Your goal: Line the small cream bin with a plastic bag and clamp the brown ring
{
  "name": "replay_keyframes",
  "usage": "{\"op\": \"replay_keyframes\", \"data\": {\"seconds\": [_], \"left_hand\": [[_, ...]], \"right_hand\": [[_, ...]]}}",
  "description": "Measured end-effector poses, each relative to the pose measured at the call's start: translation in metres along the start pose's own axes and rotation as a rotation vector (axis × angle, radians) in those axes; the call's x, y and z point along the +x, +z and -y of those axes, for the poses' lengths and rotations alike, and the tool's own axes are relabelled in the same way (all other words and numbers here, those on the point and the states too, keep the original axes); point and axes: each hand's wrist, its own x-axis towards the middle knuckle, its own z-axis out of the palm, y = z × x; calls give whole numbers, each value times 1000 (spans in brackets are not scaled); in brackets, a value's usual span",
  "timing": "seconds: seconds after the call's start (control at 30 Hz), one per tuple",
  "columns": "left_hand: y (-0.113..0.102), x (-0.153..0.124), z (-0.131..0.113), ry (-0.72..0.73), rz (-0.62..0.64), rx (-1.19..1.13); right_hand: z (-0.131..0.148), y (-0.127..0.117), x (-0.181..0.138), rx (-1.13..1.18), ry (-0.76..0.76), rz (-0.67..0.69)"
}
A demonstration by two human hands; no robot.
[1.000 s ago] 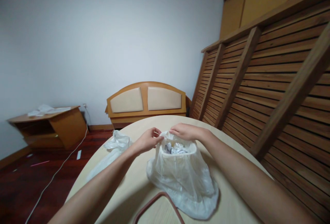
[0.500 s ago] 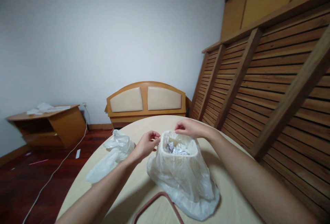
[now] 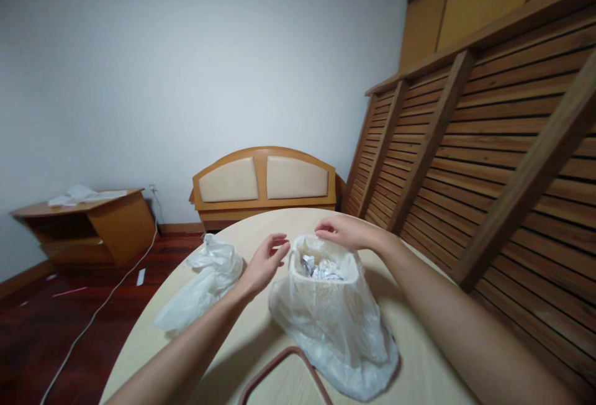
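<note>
A small bin stands on the round table, lined with a white translucent garbage bag (image 3: 342, 324) whose skirt hangs over the outside and spreads on the tabletop. Crumpled silvery-white paper or foil (image 3: 323, 268) lies inside the bin. At the bin's left rim, my left hand (image 3: 267, 262) has its fingers apart and holds nothing. My right hand (image 3: 339, 231) is at the far rim, its curled fingers closed on the bag's edge; the fingertips are partly hidden. A brown-red frame-like ring (image 3: 274, 358) lies in front of the bin, cut off by the bottom edge.
Left of my left forearm lies another bunched white plastic bag (image 3: 207, 281) on the pale table (image 3: 153, 355). A headboard (image 3: 265, 181) is behind the table. Slatted wooden panels (image 3: 437, 150) lean at the right. A low cabinet (image 3: 93, 225) and a cord (image 3: 100, 309) are at the left.
My left hand's fingers have spread apart and come off the bag at the left rim. The bag's left side has shifted slightly to the right. My right hand stays at the far rim.
</note>
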Motion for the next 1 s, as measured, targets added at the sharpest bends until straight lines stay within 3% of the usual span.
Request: {"op": "replay_keyframes", "data": {"seconds": [0.07, 0.2, 0.43, 0.5, 0.6, 0.7, 0.83, 1.0], "left_hand": [[6, -7, -8, -5, 74, -75], [17, -22, -16, -5, 229, -57], [25, -29, 4, 121, 356, -125], [25, -30, 11, 92, 378, -131], [21, -31, 19, 50, 409, -107], [15, -26, 23, 185, 305, -51], [18, -15, 22, 348, 263, -125], [37, -14, 27, 243, 333, -236]], "right_hand": [[5, 7, 4, 97, -68, -53], [15, 22, 10, 159, -167, 36], [22, 27, 14, -86, -6, 114], [17, 21, 12, -11, -31, 71], [7, 11, 1, 151, -1, -103], [-2, 12, -20, 326, 96, -282], [-4, 41, -60, 660, 71, -365], [-3, 95, -102, 851, 39, -387]]}}
